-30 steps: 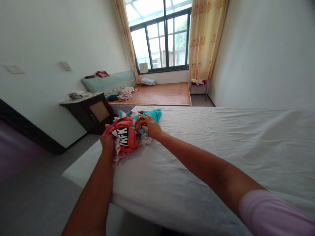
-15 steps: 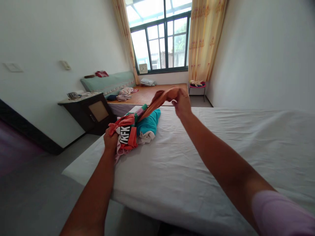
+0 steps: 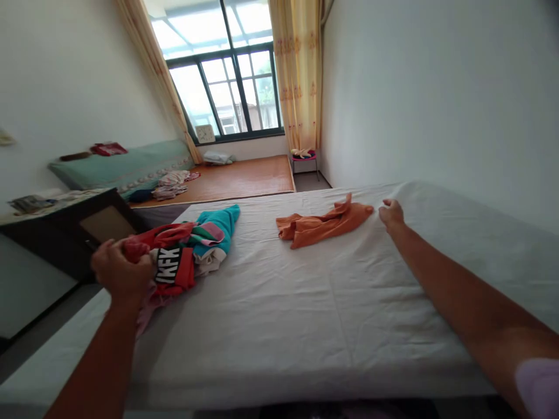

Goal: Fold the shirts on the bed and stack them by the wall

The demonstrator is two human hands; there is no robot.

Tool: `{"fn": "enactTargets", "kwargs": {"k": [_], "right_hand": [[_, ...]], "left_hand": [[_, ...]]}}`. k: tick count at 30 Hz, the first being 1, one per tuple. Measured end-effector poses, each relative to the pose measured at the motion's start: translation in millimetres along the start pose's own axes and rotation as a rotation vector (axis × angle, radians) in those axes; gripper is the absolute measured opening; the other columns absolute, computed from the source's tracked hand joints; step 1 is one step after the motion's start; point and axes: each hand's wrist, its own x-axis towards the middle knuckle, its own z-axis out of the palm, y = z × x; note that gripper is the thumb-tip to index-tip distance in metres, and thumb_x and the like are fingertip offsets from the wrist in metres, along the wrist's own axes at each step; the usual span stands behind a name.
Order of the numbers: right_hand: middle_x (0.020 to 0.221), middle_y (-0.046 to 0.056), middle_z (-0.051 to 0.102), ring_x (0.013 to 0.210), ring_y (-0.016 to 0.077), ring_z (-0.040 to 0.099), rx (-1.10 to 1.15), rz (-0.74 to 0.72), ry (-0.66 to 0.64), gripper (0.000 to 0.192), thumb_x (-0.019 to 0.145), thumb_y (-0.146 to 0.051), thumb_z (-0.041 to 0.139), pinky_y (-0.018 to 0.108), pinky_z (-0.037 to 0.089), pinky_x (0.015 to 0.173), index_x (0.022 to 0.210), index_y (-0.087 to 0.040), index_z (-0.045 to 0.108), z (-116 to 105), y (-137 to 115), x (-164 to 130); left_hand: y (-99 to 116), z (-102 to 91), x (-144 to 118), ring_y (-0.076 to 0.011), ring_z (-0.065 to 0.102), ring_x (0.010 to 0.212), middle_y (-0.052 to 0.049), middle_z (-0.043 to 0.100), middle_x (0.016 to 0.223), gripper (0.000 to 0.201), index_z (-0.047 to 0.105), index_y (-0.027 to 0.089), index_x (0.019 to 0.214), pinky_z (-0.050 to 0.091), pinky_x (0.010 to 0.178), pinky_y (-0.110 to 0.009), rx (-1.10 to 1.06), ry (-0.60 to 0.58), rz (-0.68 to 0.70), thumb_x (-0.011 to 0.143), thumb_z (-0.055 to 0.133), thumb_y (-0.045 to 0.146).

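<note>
On the left of the bed, my left hand point(image 3: 122, 265) is closed around bunched cloth of a red garment point(image 3: 186, 267) with a black band and white letters. That garment lies on a heap with a turquoise piece of clothing point(image 3: 222, 224), striped pink and green cloth, a whitish cloth point(image 3: 212, 262) and pale pink cloth under it. An orange garment point(image 3: 325, 224) lies crumpled and stretched sideways on the white sheet point(image 3: 271, 326). Just right of its end is my right hand point(image 3: 392, 214), apart from the cloth, with thumb and fingers slightly parted and nothing in them.
Beyond the bed stands a wooden platform point(image 3: 248, 177) with clothes point(image 3: 172, 185) and a folded pale bundle point(image 3: 218, 157) on it. A dark cabinet point(image 3: 109, 224) is at the left. A wall point(image 3: 414, 105) runs along the right, and a small stool point(image 3: 304, 157) stands under the curtain.
My right hand has moved right and let go of the orange garment, which now lies on the sheet away from the heap. My left hand still grips the red garment. The view has turned right.
</note>
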Motion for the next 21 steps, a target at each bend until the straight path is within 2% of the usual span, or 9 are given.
{"fn": "enactTargets", "kwargs": {"k": [2,3,7,11,13,15,18,19,21], "right_hand": [[0.107,0.013,0.064,0.102,0.0257,0.06,-0.092,-0.008,-0.02,0.037,0.07,-0.019,0.054,0.044,0.047,0.097,0.106,-0.016,0.06,2,13,-2],[0.107,0.013,0.065,0.103,0.0262,0.06,-0.089,-0.037,-0.069,0.037,0.071,-0.019,0.053,0.044,0.047,0.098,0.107,-0.015,0.061,5,16,-5],[0.122,0.012,0.063,0.115,0.0276,0.056,-0.097,-0.395,-0.263,0.05,0.072,-0.015,0.05,0.047,0.042,0.105,0.122,-0.018,0.061,22,17,-23],[0.138,0.01,0.054,0.131,0.0304,0.043,-0.25,-0.693,-0.354,0.052,0.075,-0.013,0.053,0.052,0.034,0.112,0.125,-0.022,0.063,21,18,-36],[0.13,0.009,0.061,0.125,0.0304,0.048,-0.302,-0.713,-0.372,0.033,0.081,-0.019,0.054,0.052,0.037,0.109,0.109,-0.023,0.07,15,14,-38],[0.114,0.009,0.068,0.117,0.0289,0.054,-0.277,-0.737,-0.362,0.018,0.085,-0.026,0.055,0.05,0.04,0.106,0.091,-0.023,0.072,6,3,-40],[0.087,0.006,0.072,0.095,0.0241,0.063,-0.123,-0.743,-0.343,0.02,0.087,-0.035,0.057,0.044,0.045,0.097,0.075,-0.023,0.066,-7,-22,-45],[0.076,0.005,0.069,0.082,0.0213,0.064,-0.055,-0.702,-0.363,0.027,0.089,-0.039,0.056,0.039,0.049,0.089,0.069,-0.022,0.063,-11,-31,-48],[0.057,0.001,0.06,0.058,0.0155,0.058,0.092,-0.571,-0.407,0.043,0.092,-0.049,0.05,0.03,0.051,0.07,0.059,-0.022,0.054,-18,-44,-53]], "left_hand": [[47,6.9,4,-0.034,0.044,0.128,-0.011,0.054,0.132,0.039,0.059,0.019,0.109,0.03,0.111,-0.054,0.002,0.071,0.132,0.07,0.058,0.018],[75,14.5,1,-0.0306,0.048,0.126,-0.01,0.057,0.127,0.036,0.06,0.019,0.108,0.033,0.11,-0.05,-0.074,0.012,0.216,0.073,0.054,0.015],[193,69.4,-44,-0.0209,0.057,0.111,-0.007,0.064,0.115,0.026,0.065,0.021,0.103,0.044,0.102,-0.037,-0.426,-0.628,0.488,0.086,0.046,0.016],[267,126.3,-101,-0.0265,0.052,0.12,-0.01,0.058,0.13,0.046,0.056,0.022,0.13,0.044,0.101,-0.041,-0.406,-0.962,0.579,0.084,0.058,0.024],[282,144.0,-115,-0.0277,0.053,0.117,-0.012,0.059,0.126,0.048,0.056,0.021,0.13,0.046,0.098,-0.042,-0.361,-1.029,0.557,0.082,0.059,0.024],[284,152.6,-116,-0.0249,0.058,0.105,-0.01,0.064,0.111,0.034,0.065,0.02,0.114,0.047,0.092,-0.038,-0.371,-1.024,0.498,0.082,0.053,0.019],[268,148.7,-96,-0.0186,0.058,0.078,-0.006,0.062,0.083,0.015,0.066,0.017,0.081,0.048,0.074,-0.03,-0.512,-1.042,0.366,0.078,0.051,0.019],[258,143.5,-85,-0.0167,0.056,0.07,-0.004,0.06,0.075,0.013,0.064,0.016,0.074,0.047,0.066,-0.028,-0.59,-1.126,0.312,0.076,0.053,0.022],[235,130.2,-61,-0.014,0.052,0.058,-0.002,0.058,0.064,0.018,0.065,0.014,0.071,0.041,0.054,-0.024,-0.801,-1.53,0.226,0.075,0.056,0.03]]}}
